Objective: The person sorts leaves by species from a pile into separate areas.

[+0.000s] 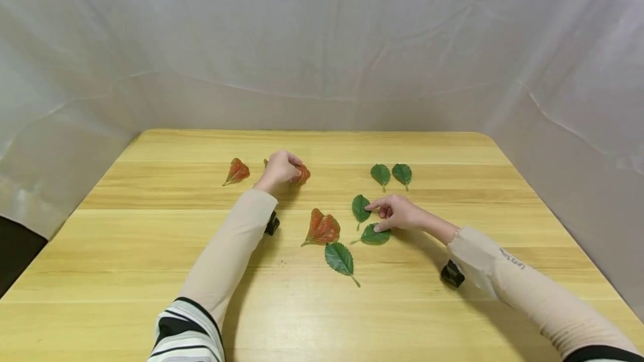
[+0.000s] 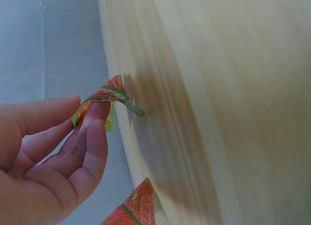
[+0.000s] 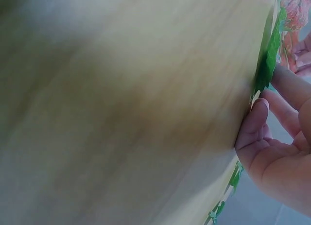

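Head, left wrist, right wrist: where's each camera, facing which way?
Head: worn on head, facing forward-down at table; left hand, right hand, arms show.
Left wrist: worn there, facing the left hand holding a red leaf.
Right wrist: worn there, facing right hand, green leaf; left fingers beyond.
Head and left wrist share that red leaf.

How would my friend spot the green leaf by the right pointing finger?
On the wooden table, find the right hand. Your green leaf lies at its index finger. In the head view, its stem points down, while the leaf by the thumb has its stem pointing left.
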A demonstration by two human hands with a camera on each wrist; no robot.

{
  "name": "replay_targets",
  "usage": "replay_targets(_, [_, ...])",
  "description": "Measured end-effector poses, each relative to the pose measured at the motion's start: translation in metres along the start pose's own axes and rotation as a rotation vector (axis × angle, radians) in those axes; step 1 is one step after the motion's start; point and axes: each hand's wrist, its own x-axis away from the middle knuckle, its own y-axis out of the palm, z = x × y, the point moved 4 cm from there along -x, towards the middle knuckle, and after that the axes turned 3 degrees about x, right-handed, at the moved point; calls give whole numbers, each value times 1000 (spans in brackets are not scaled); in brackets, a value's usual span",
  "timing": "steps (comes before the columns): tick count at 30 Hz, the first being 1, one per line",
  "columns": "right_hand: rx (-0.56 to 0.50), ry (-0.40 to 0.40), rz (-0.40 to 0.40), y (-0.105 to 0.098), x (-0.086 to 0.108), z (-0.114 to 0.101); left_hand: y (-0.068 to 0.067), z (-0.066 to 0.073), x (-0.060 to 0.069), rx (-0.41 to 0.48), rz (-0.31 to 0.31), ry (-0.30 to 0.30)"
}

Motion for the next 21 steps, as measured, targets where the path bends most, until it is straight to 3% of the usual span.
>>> replay_targets(11, [12, -21, 4, 1, -1, -1, 2, 0, -8, -42, 2, 4])
replay_targets(21, [8, -28, 0, 1, -2, 0, 1, -1, -7, -29, 19, -5])
